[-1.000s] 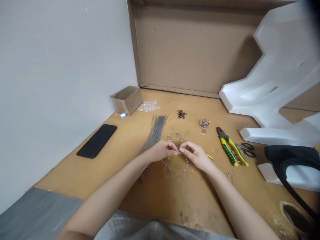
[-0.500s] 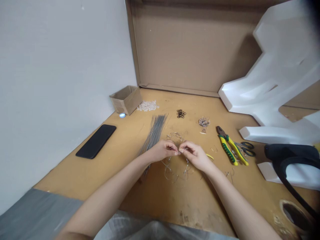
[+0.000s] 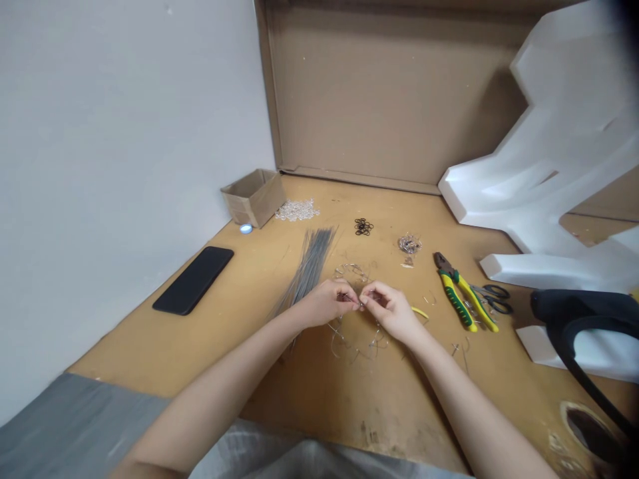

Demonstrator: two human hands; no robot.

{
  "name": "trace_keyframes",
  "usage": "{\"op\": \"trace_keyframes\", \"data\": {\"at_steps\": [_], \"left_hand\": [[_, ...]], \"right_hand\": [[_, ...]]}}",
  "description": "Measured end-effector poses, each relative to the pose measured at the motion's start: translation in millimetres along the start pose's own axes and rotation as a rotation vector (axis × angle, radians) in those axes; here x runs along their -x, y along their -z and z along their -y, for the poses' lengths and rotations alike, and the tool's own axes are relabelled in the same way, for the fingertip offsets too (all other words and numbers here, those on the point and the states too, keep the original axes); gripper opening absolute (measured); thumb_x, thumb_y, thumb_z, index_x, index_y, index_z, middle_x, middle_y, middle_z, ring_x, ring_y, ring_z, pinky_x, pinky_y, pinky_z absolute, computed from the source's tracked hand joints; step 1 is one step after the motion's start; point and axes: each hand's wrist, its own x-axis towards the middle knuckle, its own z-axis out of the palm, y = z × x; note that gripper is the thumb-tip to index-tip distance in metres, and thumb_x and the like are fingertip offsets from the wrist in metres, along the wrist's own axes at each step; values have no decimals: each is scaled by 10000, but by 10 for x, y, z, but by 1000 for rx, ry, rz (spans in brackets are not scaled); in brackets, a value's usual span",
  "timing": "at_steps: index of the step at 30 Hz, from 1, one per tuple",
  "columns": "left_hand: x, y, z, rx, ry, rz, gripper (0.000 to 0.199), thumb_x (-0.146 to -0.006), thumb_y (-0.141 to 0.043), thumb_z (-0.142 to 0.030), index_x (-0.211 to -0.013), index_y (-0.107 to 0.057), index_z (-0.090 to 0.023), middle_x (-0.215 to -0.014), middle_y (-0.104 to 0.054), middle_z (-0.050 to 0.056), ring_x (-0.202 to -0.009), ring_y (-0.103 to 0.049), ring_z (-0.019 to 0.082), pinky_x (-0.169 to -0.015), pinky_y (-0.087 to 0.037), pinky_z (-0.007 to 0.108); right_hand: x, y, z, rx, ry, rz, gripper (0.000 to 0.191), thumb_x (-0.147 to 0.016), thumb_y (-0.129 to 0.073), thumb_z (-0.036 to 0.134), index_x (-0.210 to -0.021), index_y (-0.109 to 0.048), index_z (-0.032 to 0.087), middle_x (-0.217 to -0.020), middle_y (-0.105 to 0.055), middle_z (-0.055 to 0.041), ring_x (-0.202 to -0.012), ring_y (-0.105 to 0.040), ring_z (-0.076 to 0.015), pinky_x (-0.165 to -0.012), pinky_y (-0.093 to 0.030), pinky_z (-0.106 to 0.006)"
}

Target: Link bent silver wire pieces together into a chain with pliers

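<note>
The left hand (image 3: 335,303) and the right hand (image 3: 392,309) are meeting just above the table (image 3: 324,402), and in each one the thumb and finger are making a narrow pinch on a small piece of wire (image 3: 360,305). The fingertips are almost touching, probably because such a thin thing is needing support from both sides. Below the hands a loose wire ring (image 3: 373,344) is lying on the table (whether the held piece is joined to it, I cannot tell). Beside the left hand, a bundle of grey wires (image 3: 315,259) is lying partly under the forearm, perhaps for easy reach. Pliers (image 3: 456,293) and scissors (image 3: 494,297) are resting together on the right, seemingly so that they are not disturbing the fingers. Farther back, black rings (image 3: 364,227) and clear bits (image 3: 298,210) are sitting in separate piles, which is likely preventing mixing.
</note>
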Motion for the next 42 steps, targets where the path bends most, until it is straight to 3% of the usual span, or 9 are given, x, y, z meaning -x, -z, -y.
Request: {"op": "trace_keyframes", "data": {"at_steps": [9,17,33,42], "left_hand": [[24,-19,-7,-121,-48,-22,103,-765,-563,-225,-751,-637,-155,-758,-573,13,-725,-528,117,-685,-409,231],[-5,0,-37,54,-1,18,76,-741,-590,-194,-715,-629,-135,-749,-597,8,-719,-533,107,-699,-413,223],[-4,10,-35,53,-54,16,75,-737,-603,-179,-681,-635,-141,-733,-600,5,-726,-534,108,-717,-413,228],[-3,18,-27,107,-1,38,100,-723,-601,-202,-655,-619,-131,-717,-584,4,-707,-523,110,-701,-403,230]], "right_hand": [[21,-29,35,74,2,-58,111,-800,-518,272,-732,-538,187,-608,-570,8,-583,-523,-127,-565,-410,-236],[24,-37,66,-3,-7,-57,114,-793,-525,280,-731,-536,186,-588,-558,14,-561,-521,-126,-553,-409,-235],[50,-56,80,92,37,-88,108,-798,-524,276,-735,-550,192,-632,-601,-11,-595,-556,-140,-569,-436,-245],[59,-87,85,153,57,-119,100,-793,-524,257,-725,-559,194,-625,-593,-10,-571,-536,-136,-550,-415,-238]]}}
